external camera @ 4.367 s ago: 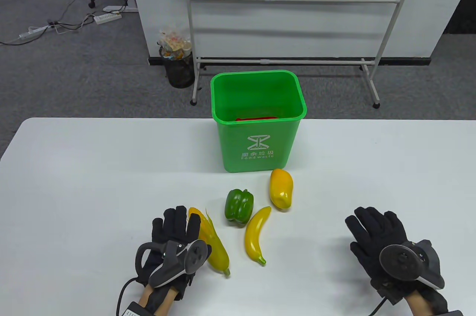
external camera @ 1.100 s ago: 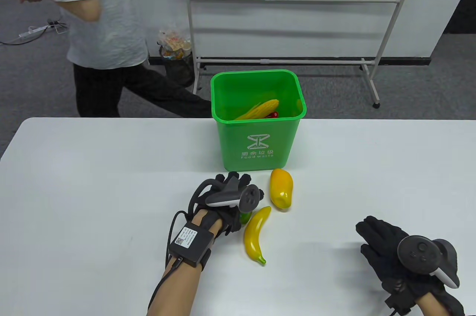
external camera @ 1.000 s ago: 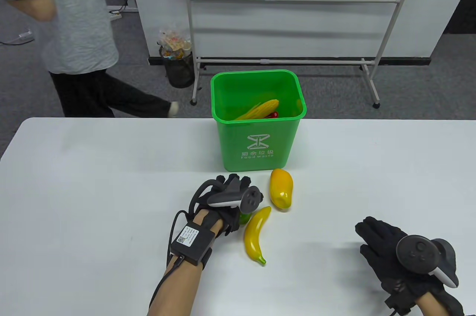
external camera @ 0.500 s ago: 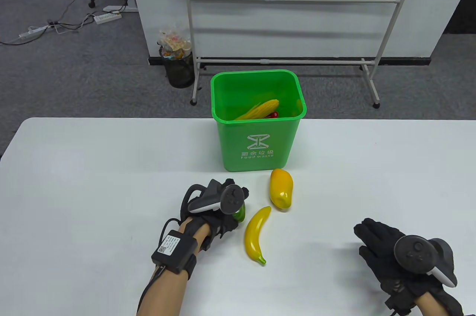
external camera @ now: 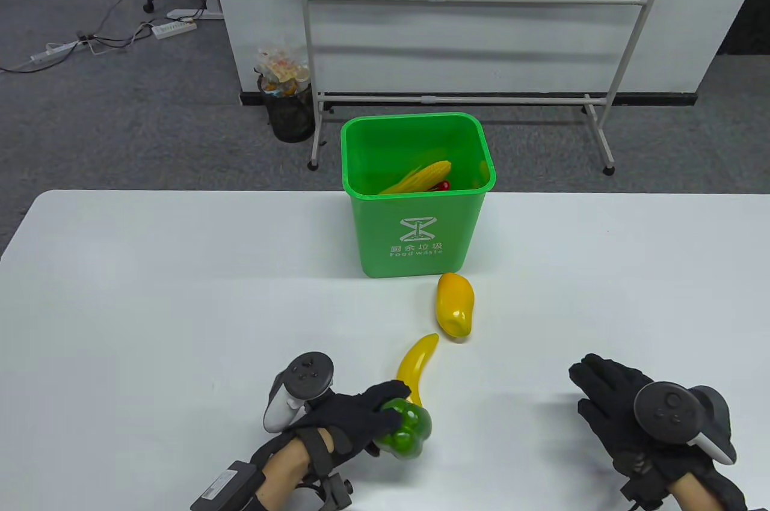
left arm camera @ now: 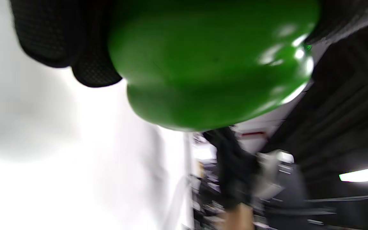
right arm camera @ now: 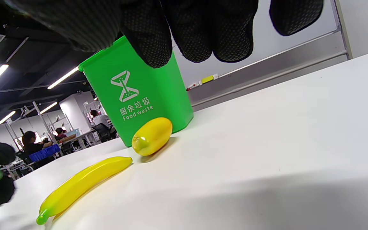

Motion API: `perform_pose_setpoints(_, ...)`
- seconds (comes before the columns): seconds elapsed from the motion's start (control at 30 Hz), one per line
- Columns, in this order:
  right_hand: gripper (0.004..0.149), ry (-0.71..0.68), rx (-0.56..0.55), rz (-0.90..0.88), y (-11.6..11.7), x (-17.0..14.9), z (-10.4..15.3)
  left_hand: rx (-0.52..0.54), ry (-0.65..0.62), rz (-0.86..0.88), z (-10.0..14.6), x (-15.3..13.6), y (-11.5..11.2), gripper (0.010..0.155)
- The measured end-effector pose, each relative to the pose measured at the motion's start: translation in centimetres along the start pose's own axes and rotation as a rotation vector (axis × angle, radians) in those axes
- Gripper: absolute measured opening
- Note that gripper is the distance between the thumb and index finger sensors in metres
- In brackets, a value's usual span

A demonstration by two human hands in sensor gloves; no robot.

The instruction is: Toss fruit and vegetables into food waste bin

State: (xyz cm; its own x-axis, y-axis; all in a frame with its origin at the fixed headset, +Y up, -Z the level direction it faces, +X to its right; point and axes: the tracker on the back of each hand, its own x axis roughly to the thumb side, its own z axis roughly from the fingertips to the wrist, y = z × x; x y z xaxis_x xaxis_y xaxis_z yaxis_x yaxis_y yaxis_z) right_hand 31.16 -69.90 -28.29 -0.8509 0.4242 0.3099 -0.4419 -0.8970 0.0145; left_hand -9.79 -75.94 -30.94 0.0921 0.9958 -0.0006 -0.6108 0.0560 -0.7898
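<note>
My left hand [external camera: 355,418] grips a green bell pepper [external camera: 406,430] near the table's front edge, in front of the banana's lower end. The pepper fills the top of the left wrist view [left arm camera: 209,60]. The green food waste bin [external camera: 415,234] stands at the table's far middle, with a corn cob [external camera: 421,177] and something red inside. A yellow banana [external camera: 415,364] and an orange-yellow mango [external camera: 455,305] lie on the table in front of the bin; both show in the right wrist view, banana [right arm camera: 85,183] and mango [right arm camera: 152,135]. My right hand [external camera: 619,397] rests flat and empty at the front right.
The white table [external camera: 150,294] runs wide to both sides. Behind it stand a whiteboard frame [external camera: 469,0] and a black mesh bin [external camera: 289,108] on the grey floor.
My left hand has lifted the green pepper from beside the banana and pulled it back toward the front edge, turning palm-right. The passer-by behind the table is gone. The right hand stays put.
</note>
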Motion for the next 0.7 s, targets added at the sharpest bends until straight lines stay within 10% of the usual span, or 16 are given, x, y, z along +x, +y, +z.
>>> perform_pose_setpoints(0.2,0.064,0.004,0.002,-0.012,0.2,0.0,-0.1,-0.026,-0.361,0.286,-7.7,11.8,1.2,0.091)
perform_pose_setpoints(0.33,0.064,0.012,0.022,-0.012,0.5,0.0,-0.2,0.428,-0.422,0.229,-11.1,21.5,8.2,0.101)
perform_pose_setpoints(0.43,0.064,0.01,0.022,-0.016,0.3,0.2,-0.1,0.49,-0.197,0.108,-10.9,21.4,10.9,0.105)
perform_pose_setpoints(0.7,0.064,0.015,0.027,-0.044,0.1,-0.2,0.1,0.557,-0.097,0.055,-7.1,15.2,10.8,0.094)
